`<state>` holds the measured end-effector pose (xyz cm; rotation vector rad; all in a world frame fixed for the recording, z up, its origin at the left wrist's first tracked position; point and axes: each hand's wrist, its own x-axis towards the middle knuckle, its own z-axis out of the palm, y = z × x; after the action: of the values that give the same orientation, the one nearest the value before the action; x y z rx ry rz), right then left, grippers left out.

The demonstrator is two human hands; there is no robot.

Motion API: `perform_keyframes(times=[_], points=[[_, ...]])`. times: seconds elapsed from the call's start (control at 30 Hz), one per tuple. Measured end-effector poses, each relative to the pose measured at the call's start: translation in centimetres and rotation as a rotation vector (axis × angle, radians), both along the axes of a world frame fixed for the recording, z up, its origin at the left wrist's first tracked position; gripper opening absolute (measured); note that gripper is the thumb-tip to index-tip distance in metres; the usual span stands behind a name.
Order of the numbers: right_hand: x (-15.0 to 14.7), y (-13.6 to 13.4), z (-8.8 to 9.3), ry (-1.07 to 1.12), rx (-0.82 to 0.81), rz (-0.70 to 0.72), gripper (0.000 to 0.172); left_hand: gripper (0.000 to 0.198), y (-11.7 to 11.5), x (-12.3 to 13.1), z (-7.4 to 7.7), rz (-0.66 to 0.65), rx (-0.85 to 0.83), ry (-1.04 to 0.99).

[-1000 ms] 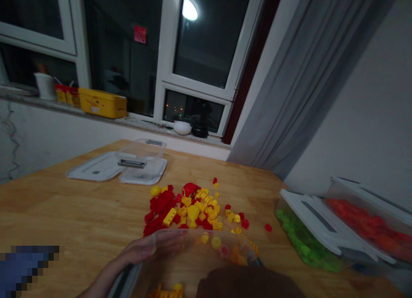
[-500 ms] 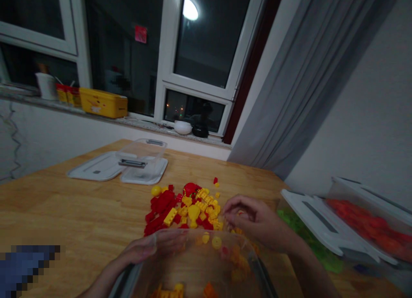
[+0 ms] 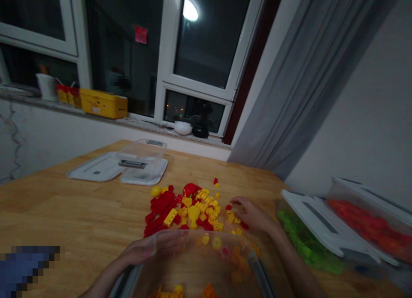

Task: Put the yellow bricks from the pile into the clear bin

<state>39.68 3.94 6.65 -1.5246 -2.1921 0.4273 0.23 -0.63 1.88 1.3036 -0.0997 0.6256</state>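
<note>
A clear plastic box with dark side clips fills the bottom middle, with a few yellow and orange bricks inside. My left hand lies along the box's far left corner, its fingers stretched flat against the far wall and partly seen through the plastic. Beyond the box is a loose pile of yellow bricks and red bricks. At the pile's right side my right hand is low over the table, loosely curved with fingers apart, beside a few yellow pieces and a small red one.
Lidded boxes of green pieces and red-orange pieces stand on the right. An upright clear box and a white lid lie at the back left. Bowls and a yellow bin sit on the windowsill.
My right hand has shifted slightly right and uncurled, uncovering yellow and red pieces by its fingers. My left hand and the box have stayed put.
</note>
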Motion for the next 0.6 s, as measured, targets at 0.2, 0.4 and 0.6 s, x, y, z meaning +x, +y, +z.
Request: perform_keyframes(times=[0.2, 0.4, 0.6], points=[[-0.1, 0.3, -1.1, -0.064, -0.031, 0.052, 0.049, 0.059, -0.4, 0.6, 1.0, -0.054, 0.005, -0.069], [-0.5, 0.2, -1.2, -0.089, -0.063, 0.055, 0.046, 0.059, 0.0, 0.2, 0.3, -0.035, 0.015, -0.039], [-0.7, 0.2, -1.4, -0.061, -0.081, 0.041, 0.044, 0.063, 0.4, -0.4, -0.8, 0.007, 0.007, 0.019]])
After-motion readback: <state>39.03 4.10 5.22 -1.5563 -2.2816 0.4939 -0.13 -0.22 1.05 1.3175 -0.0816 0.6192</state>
